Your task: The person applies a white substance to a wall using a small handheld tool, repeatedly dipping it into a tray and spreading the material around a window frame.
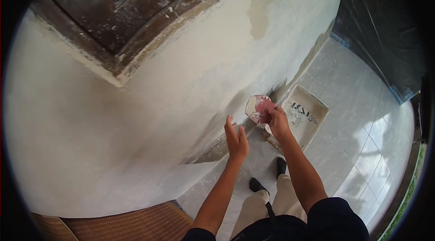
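Observation:
A pinkish-red scraper or container piece, smeared with white paste (pixel 261 108), is in my right hand (pixel 279 121), whose fingers are pinched on its right edge. My left hand (pixel 236 141) is raised just left of it, fingers apart and holding nothing, close in front of the whitish wall (pixel 158 118). Below and to the right of my right hand lies a paint tray (pixel 318 125) with a ribbed bottom and dark marks inside. The wall has a beige damp-looking patch (pixel 260 14) higher up.
A brown wooden window frame (pixel 113 37) with white splashes juts at the upper left. Dark plastic sheeting (pixel 385 28) hangs at the right, taped in blue to the grey tiled floor (pixel 349 100). Woven brown furniture (pixel 131 225) stands at the bottom left.

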Demonstrator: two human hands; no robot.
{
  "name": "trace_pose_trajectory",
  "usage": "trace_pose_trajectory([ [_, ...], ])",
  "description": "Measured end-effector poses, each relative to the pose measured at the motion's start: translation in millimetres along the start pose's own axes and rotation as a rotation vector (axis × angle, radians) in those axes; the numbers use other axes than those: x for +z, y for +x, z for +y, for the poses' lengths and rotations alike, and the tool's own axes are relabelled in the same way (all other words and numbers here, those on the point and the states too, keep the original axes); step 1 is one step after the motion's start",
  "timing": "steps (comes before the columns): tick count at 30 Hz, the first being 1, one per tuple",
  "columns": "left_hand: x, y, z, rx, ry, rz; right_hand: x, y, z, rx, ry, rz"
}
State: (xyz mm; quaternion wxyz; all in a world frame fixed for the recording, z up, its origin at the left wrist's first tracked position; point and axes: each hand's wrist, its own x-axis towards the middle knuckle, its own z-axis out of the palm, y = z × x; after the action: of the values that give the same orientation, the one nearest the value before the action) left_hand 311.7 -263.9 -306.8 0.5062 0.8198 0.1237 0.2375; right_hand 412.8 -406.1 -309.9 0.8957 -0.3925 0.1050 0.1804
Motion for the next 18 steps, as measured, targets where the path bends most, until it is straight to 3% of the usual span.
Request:
trace_pose_trajectory([
  [6,-55.8,27.8,69.9,0.331,0.176,0.112,87.9,-32.8,-45.2,-0.054,0.076,-0.276],
  [18,-128.3,59.1,158.7,0.601,0.424,0.377,197.7,-81.3,-107.4,-0.116,0.177,-0.654],
])
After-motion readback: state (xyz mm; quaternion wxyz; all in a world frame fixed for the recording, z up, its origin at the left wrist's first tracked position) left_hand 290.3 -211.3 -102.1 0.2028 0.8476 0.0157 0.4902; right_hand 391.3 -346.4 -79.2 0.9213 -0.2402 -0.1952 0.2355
